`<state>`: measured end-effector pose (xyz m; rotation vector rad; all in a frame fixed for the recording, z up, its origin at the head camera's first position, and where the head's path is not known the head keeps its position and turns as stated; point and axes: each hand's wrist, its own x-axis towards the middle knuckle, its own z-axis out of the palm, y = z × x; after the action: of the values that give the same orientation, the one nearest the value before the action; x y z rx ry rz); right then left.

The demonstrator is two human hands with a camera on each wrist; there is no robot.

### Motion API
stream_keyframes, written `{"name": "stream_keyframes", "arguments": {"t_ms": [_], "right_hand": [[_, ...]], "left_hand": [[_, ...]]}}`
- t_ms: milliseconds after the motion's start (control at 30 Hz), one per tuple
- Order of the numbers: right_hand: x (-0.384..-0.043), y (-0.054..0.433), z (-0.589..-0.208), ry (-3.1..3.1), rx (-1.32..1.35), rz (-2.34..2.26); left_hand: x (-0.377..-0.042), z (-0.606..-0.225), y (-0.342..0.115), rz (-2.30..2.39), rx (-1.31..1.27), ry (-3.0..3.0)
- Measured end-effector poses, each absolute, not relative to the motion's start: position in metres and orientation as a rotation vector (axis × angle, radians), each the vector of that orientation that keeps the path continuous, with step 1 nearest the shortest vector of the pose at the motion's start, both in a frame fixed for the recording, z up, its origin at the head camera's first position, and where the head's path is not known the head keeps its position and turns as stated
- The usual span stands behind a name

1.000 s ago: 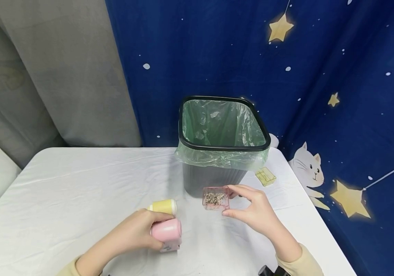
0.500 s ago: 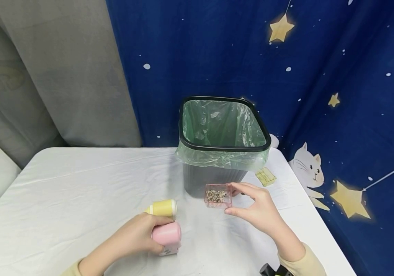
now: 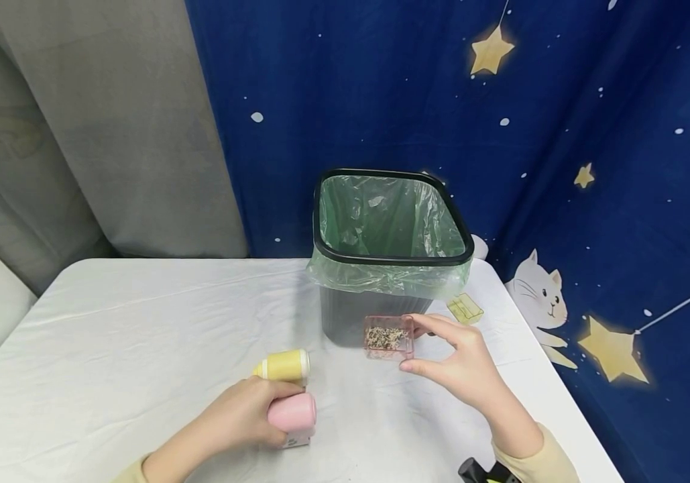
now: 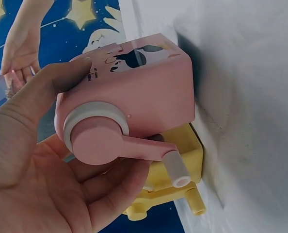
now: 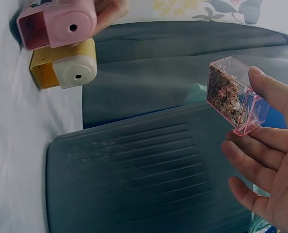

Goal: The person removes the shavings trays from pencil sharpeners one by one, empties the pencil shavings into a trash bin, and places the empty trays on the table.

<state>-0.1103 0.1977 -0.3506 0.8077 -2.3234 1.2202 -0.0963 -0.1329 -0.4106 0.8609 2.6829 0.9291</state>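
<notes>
A pink hand-crank pencil sharpener point(image 3: 292, 414) is gripped between the thumb and fingers of my left hand point(image 3: 242, 412). In the left wrist view, its crank handle point(image 4: 146, 148) faces the palm side. Right beside it on the table lies a yellow pencil sharpener point(image 3: 285, 366). My right hand point(image 3: 462, 359) pinches one end of a clear pink shavings drawer point(image 3: 388, 355), raised in front of the bin. Pencil shavings point(image 5: 224, 92) fill much of the drawer. The right wrist view shows an open slot in the pink sharpener's body.
Behind the right hand stands a grey trash bin point(image 3: 351, 315) with a black rim and a green plastic liner point(image 3: 381, 221). A clear yellow drawer point(image 3: 465, 308) lies at the bin's right side. White cloth covers the table point(image 3: 139, 349), with curtains behind.
My right hand has shifted slightly right and away from me with the pink drawer. My left hand and the pink sharpener have moved a little toward me. The yellow sharpener shows more.
</notes>
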Motion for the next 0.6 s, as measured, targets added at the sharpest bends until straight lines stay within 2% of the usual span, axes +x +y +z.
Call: {"name": "stream_keyframes", "arguments": {"t_ms": [600], "right_hand": [[-0.107, 0.201, -0.329, -2.259, 0.760, 1.184]], "left_hand": [[-0.094, -0.417, -0.133, 0.881, 0.855, 2.699]]}}
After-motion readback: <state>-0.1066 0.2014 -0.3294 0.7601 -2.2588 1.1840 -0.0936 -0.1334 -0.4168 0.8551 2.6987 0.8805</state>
